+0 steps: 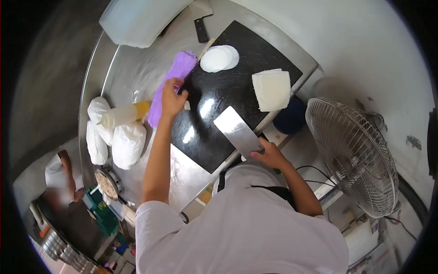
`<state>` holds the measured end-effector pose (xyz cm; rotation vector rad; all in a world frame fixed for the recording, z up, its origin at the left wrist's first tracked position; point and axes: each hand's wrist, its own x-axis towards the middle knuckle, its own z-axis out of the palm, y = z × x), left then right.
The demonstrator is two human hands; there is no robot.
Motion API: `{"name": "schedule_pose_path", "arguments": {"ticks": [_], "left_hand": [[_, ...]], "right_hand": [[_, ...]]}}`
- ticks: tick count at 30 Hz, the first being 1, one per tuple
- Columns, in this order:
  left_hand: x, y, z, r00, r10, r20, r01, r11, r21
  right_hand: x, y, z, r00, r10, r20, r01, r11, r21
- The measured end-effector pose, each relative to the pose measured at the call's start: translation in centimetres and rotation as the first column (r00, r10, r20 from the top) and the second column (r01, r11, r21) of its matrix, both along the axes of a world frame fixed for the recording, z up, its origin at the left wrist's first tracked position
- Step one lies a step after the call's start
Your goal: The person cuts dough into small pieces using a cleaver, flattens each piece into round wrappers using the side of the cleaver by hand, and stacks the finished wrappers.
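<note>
My right hand (273,156) is closed around the handle of a wide-bladed cleaver (233,128), its blade slanting over the near edge of a black board (237,91). My left hand (173,99) is over the edge of a rolled purple towel (179,67), thumb and fingers apart; whether it touches the towel I cannot tell. Beside its thumb lies a small white piece (187,105), perhaps dough. Thin white rounds (216,59) overlap at the board's far end. A folded cream cloth (271,89) lies on the board's right side.
A bottle of yellow liquid (125,115) lies near filled white bags (129,145) on the metal table. Another cleaver (200,30) and a translucent bin (137,23) are at the back. A caged fan (351,157) stands at right. Another person (59,176) is at lower left.
</note>
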<state>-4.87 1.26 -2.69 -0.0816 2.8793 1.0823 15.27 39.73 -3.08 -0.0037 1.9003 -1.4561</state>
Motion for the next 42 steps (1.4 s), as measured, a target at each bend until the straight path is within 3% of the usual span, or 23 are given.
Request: {"name": "schedule_pose_path", "arguments": {"ticks": [3, 5, 7, 14, 17, 19, 20, 22, 26, 28, 29, 30, 32, 33, 35, 42], "left_hand": [[5.7, 0.6, 0.9, 0.997, -0.072, -0.033, 0.069, 0.994, -0.084], [7.9, 0.7, 1.1, 0.988, -0.132, -0.079, 0.137, 0.988, 0.064], [8.1, 0.1, -0.2, 0.991, -0.102, -0.085, 0.108, 0.991, 0.078], [7.5, -0.2, -0.8, 0.974, -0.165, -0.154, 0.175, 0.983, 0.054], [8.4, -0.2, -0.9, 0.962, -0.208, -0.179, 0.222, 0.973, 0.061], [9.8, 1.1, -0.7, 0.943, -0.258, -0.212, 0.283, 0.954, 0.098], [11.5, 2.3, -0.4, 0.94, -0.296, -0.171, 0.319, 0.938, 0.134], [15.3, 5.0, -0.8, 0.889, -0.369, -0.273, 0.441, 0.85, 0.287], [19.4, 7.1, -1.8, 0.868, -0.479, -0.133, 0.489, 0.777, 0.396], [18.0, 7.2, -2.7, 0.85, -0.521, -0.077, 0.517, 0.798, 0.31], [17.0, 7.3, -2.8, 0.828, -0.555, 0.077, 0.516, 0.808, 0.284], [16.5, 7.7, -2.5, 0.81, -0.58, 0.084, 0.538, 0.792, 0.288], [15.0, 8.7, -1.5, 0.785, -0.522, 0.332, 0.52, 0.848, 0.104], [14.2, 9.0, -1.1, 0.775, -0.541, 0.328, 0.538, 0.836, 0.106], [13.8, 9.0, -0.8, 0.806, -0.523, 0.276, 0.577, 0.798, -0.174], [13.5, 9.4, -0.1, 0.803, -0.496, 0.329, 0.581, 0.776, -0.248]], "right_hand": [[-0.2, 0.3, -0.4, 0.998, 0.004, -0.067, -0.004, 1.0, -0.006], [-0.4, 0.3, -0.7, 0.995, 0.022, -0.094, -0.023, 1.0, -0.009], [-1.2, 0.0, 0.1, 0.991, 0.034, -0.127, -0.024, 0.996, 0.083], [-1.7, -1.5, 1.7, 0.975, 0.034, -0.221, -0.006, 0.992, 0.125], [0.2, -2.1, 1.1, 0.987, -0.07, -0.145, 0.092, 0.985, 0.146], [2.1, -2.3, 0.8, 0.948, -0.166, -0.271, 0.207, 0.97, 0.131], [3.1, -2.3, 0.8, 0.945, -0.183, -0.271, 0.227, 0.963, 0.142], [5.9, -2.5, 1.0, 0.926, -0.295, -0.235, 0.336, 0.929, 0.158], [11.7, -4.6, 2.2, 0.81, -0.564, -0.16, 0.585, 0.795, 0.159], [14.6, -5.6, 2.6, 0.767, -0.633, -0.104, 0.641, 0.755, 0.137], [16.0, -5.9, 2.7, 0.725, -0.687, -0.052, 0.687, 0.718, 0.11], [17.6, -6.5, 2.8, 0.704, -0.708, -0.046, 0.708, 0.696, 0.115], [19.3, -7.5, 2.9, 0.661, -0.748, -0.062, 0.747, 0.649, 0.141], [20.0, -7.8, 2.8, 0.645, -0.762, -0.067, 0.762, 0.632, 0.142], [22.2, -8.1, 2.6, 0.644, -0.764, -0.034, 0.761, 0.636, 0.13], [23.5, -8.0, 2.0, 0.604, -0.797, -0.009, 0.793, 0.6, 0.102]]}}
